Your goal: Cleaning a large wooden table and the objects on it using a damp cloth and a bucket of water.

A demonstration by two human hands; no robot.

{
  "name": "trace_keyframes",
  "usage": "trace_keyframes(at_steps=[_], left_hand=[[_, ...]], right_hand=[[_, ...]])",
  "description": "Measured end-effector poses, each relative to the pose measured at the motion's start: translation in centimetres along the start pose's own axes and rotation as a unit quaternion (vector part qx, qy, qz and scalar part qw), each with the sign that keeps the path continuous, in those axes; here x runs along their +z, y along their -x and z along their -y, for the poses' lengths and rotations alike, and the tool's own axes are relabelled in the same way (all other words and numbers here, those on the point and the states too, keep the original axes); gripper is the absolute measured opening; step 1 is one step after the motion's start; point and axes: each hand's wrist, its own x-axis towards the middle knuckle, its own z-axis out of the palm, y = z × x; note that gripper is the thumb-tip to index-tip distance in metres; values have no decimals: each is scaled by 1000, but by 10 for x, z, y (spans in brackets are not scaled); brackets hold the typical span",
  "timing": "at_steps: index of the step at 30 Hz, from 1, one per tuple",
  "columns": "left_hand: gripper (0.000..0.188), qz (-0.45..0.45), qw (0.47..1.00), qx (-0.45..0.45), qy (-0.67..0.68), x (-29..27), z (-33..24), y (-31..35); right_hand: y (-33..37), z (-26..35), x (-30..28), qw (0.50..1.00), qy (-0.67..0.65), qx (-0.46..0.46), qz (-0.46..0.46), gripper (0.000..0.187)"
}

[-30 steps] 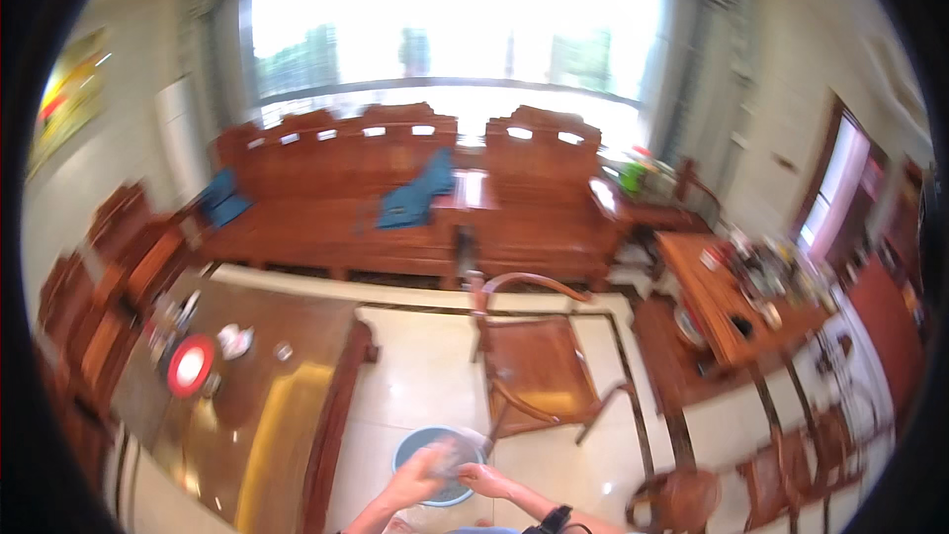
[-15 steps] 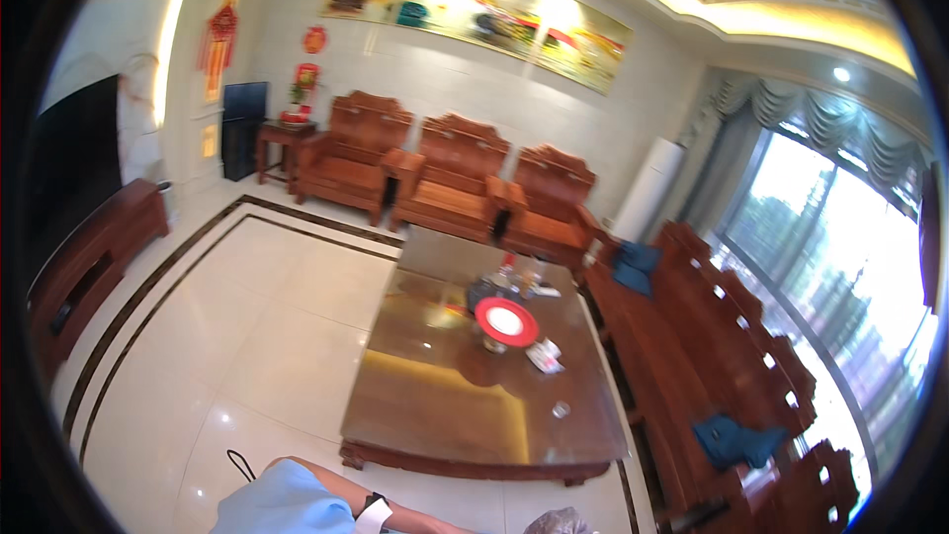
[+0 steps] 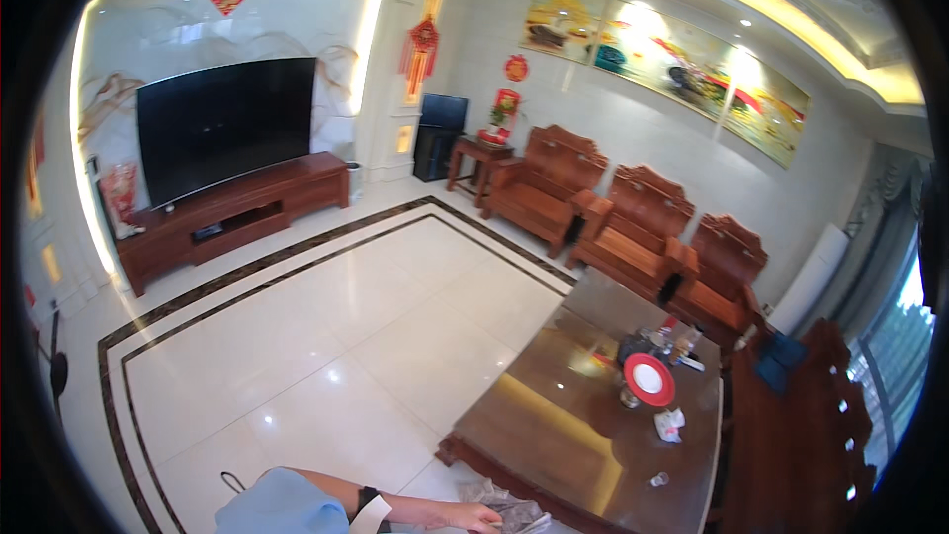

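My left arm, in a light blue sleeve (image 3: pixel 282 506), reaches across the lower edge. A dark band and a white strip show at its forearm. My left hand (image 3: pixel 473 516) is closed on a crumpled grey-brown cloth (image 3: pixel 509 506), which bunches up beside the near end of the low wooden table (image 3: pixel 524 425). The lower part of the cloth is cut off by the picture's edge. My right hand is out of view.
On the table are a red plate with a white middle (image 3: pixel 648 380), a crumpled white packet (image 3: pixel 669 425) and a small clear cup (image 3: pixel 658 480). Wooden armchairs (image 3: pixel 633 222) line the far wall; a wooden sofa (image 3: pixel 791 425) stands right. A television (image 3: pixel 232 124) stands left.
My view has swung left, bringing the television fully into sight and shifting the table to the right. My left hand and more of the cloth now show at the lower edge.
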Motion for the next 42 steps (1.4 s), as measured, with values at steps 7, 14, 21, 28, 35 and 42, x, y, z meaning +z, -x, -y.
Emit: trace_keyframes(at_steps=[7, 14, 21, 28, 35, 42], left_hand=[[40, -309, 949, 66, 20, 18, 22, 96], [57, -383, 893, 3, -239, -2, 74, 150], [57, -587, 806, 13, 70, -78, 92, 201], [43, -646, 757, 102, 17, -198, 79, 293], [47, -418, 760, 316, 384, -254, -49, 390], [47, -433, 787, 161, 410, -250, 49, 364]], right_hand=[[13, -77, 15, 988, 17, 128, 86, 39], [-16, -136, 56, 916, 296, 193, 187, 38], [-52, -178, 115, 858, 411, 211, 224, 42], [-115, -180, 223, 763, 602, 69, 225, 43], [-114, -149, 378, 896, 187, 253, 314, 37], [-157, -201, 331, 841, 448, 186, 241, 37]])
